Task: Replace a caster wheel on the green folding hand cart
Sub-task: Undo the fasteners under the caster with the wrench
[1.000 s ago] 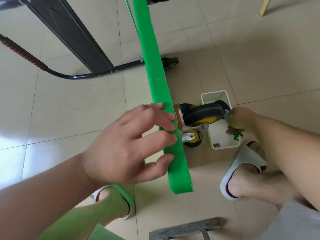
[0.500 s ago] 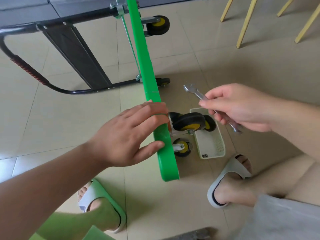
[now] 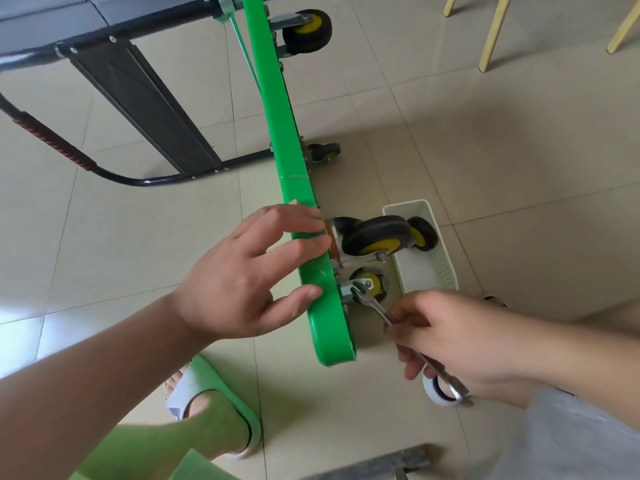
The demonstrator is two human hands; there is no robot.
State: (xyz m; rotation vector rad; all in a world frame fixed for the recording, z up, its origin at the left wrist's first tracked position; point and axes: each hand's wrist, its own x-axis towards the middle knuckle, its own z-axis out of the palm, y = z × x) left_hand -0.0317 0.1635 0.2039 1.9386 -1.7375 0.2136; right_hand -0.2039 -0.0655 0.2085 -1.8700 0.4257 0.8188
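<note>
Green folding hand cart deck [image 3: 294, 188] stands on edge at frame centre, exposing its black-and-yellow caster wheel [image 3: 375, 236]. Left hand [image 3: 249, 271], fingers spread, steadies the deck; right hand [image 3: 460, 344] grips a steel open-ended spanner [image 3: 372, 301], jaw at the lower caster's bracket [image 3: 356, 289], presumably to turn a nut.

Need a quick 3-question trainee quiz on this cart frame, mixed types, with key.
1. True or false: the left hand rests on the green deck.
2. What does the right hand hold? A) hammer B) wrench C) pliers
3. Fill in: a spare wheel lies in the white ____.

Key: 1 true. 2 B, the wrench, its head at the lower caster. 3 basket.
</note>
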